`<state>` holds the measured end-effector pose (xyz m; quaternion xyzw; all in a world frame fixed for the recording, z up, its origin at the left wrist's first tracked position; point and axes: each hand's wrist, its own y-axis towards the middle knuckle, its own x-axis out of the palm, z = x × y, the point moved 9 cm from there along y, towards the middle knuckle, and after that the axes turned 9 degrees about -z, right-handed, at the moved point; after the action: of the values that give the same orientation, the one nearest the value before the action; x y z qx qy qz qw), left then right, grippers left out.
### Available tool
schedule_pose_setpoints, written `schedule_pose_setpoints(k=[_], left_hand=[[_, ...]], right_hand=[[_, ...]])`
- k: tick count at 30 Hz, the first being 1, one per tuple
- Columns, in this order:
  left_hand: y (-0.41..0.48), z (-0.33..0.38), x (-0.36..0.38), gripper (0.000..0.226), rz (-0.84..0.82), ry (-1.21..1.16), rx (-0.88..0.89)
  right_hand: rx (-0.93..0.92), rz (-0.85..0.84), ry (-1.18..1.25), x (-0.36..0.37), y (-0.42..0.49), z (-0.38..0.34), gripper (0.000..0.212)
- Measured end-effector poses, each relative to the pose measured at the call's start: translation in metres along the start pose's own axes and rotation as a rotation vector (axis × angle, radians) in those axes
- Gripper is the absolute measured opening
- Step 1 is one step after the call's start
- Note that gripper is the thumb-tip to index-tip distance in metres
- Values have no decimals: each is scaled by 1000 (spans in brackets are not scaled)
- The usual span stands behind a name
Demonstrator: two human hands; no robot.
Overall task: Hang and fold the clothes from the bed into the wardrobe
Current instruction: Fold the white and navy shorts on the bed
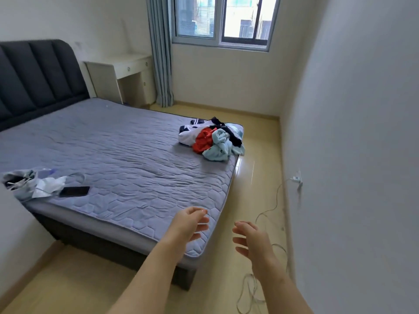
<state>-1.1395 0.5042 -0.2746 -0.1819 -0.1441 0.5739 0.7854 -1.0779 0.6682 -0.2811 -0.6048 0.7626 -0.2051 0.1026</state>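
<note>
Two bare forearms in the foreground, reaching forward. Left grip (192, 223): fingers spread and relaxed, holding nothing, hovering over the near corner of the bed (127, 155). Right grip (249, 239): likewise slack and empty, palm turned inward, over the floor strip between bed and wall. White cable (251, 288): loose loops on the floor under the right forearm, running up to a wall socket (295, 179). Phone (74, 191): dark, flat on the mattress towards the left of the view. Bag and crumpled wrappings (27, 182): just beside the phone, at the frame's left. Pile of clothes (213, 139): the task's item; white, red, pale blue and dark garments heaped at the bed's far corner on the wall side, one pale blue piece hanging over the edge. Position relative to the grips: well apart, far ahead of both, no contact. Worktop (127, 64): white desk with drawers beyond the headboard (36, 73), beside the curtain (159, 53) and window (226, 19). Wardrobe: not in view. Step in hand, by judgement: the approach to the pile, no garment picked. Next move likely calls for walking along the floor strip by the wall, lowering a grip onto the heap and drawing out one garment without dragging the rest off the edge.
</note>
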Motion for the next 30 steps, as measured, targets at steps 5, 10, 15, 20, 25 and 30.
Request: schedule_pose_setpoints(k=[5,10,15,20,25,30], left_hand=[[93,53,-6,13,-9,-20,9],[172,77,8,13,-48,-51,-21],[269,107,30,13,-32,-40,-19],[379,160,75,13,-4,-26,-25],[472,227,104,12,31,4,2],[542,247,108,11,74,-42,-45]], right_hand=[[-2,29,52,3,80,-50,11],[54,32,69,-7,152,-69,11],[47,28,55,-36,248,-104,11],[44,3,19,-89,357,-160,12],[36,14,5,-132,451,-220,15],[105,-36,-3,-143,522,-240,13]])
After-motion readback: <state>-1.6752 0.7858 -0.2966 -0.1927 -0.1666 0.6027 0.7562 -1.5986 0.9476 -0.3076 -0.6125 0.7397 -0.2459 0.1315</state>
